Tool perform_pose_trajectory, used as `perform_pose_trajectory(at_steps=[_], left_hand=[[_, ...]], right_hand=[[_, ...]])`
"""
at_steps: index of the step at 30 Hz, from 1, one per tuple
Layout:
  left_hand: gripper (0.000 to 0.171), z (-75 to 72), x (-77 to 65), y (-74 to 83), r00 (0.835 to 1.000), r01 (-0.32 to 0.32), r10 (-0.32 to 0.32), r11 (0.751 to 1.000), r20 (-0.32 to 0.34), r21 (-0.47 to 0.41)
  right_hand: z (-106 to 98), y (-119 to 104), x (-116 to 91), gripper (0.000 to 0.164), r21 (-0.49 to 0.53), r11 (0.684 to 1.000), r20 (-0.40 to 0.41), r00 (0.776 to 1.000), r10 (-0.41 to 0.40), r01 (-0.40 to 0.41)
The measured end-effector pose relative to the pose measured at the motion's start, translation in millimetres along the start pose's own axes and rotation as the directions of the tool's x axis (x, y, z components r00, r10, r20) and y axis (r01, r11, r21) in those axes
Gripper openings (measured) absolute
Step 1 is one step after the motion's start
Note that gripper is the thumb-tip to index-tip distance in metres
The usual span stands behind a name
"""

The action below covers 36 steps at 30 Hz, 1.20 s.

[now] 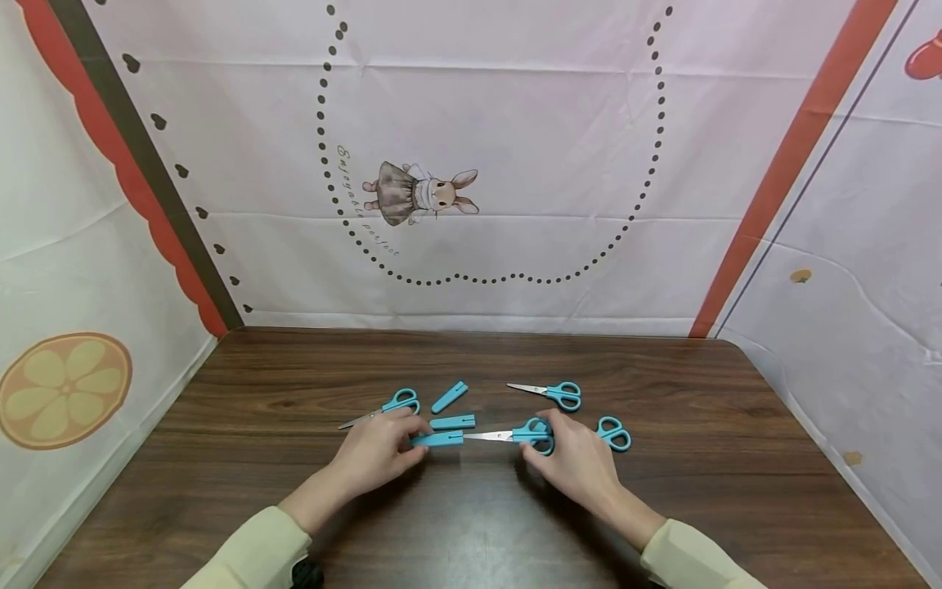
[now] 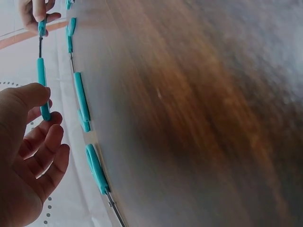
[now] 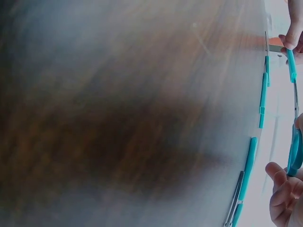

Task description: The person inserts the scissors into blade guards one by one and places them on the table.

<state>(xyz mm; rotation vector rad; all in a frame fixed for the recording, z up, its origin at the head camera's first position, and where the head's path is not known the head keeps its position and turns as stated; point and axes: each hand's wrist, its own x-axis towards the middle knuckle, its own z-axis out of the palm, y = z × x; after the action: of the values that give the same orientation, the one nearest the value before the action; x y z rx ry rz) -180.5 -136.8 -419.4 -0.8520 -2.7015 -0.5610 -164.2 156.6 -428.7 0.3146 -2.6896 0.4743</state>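
Between thumb and fingers, my left hand (image 1: 371, 451) pinches a light-blue blade cap (image 1: 443, 439). My right hand (image 1: 581, 462) grips a pair of blue-handled scissors (image 1: 491, 436) by the handles, blades closed and aimed left. Their tip meets the cap's right end; I cannot tell whether it is inside. In the left wrist view, the cap (image 2: 41, 78) is held above the table by thumb and index finger, the other fingers loosely bent. The right wrist view shows the scissors' handle (image 3: 294, 149) in my fingers, also raised off the table.
Two loose blue caps, one angled (image 1: 450, 397) and one level (image 1: 462, 422), lie behind the held cap. Uncapped scissors lie at left (image 1: 403, 399) and at back right (image 1: 563, 396). Another scissors' handle (image 1: 614, 433) shows beyond my right hand. Patterned cloth (image 1: 515, 147) surrounds the wooden table (image 1: 294, 360).
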Motion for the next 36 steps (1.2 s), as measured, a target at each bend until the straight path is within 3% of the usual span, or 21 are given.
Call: perform_pose_trajectory(at_steps=[16, 36], left_hand=[[0.015, 4.8, 4.2, 8.1, 0.998, -0.051, 0.050, 0.998, -0.023, -0.032], [0.016, 12.4, 8.5, 13.9, 0.995, -0.090, 0.089, 0.996, -0.042, -0.005]], right_hand=[[0, -3, -1, 0.046, -0.003, 1.000, -0.002, 1.000, -0.013, 0.013], [3, -9, -2, 0.047, 0.009, 1.000, 0.001, 1.000, -0.014, 0.014]])
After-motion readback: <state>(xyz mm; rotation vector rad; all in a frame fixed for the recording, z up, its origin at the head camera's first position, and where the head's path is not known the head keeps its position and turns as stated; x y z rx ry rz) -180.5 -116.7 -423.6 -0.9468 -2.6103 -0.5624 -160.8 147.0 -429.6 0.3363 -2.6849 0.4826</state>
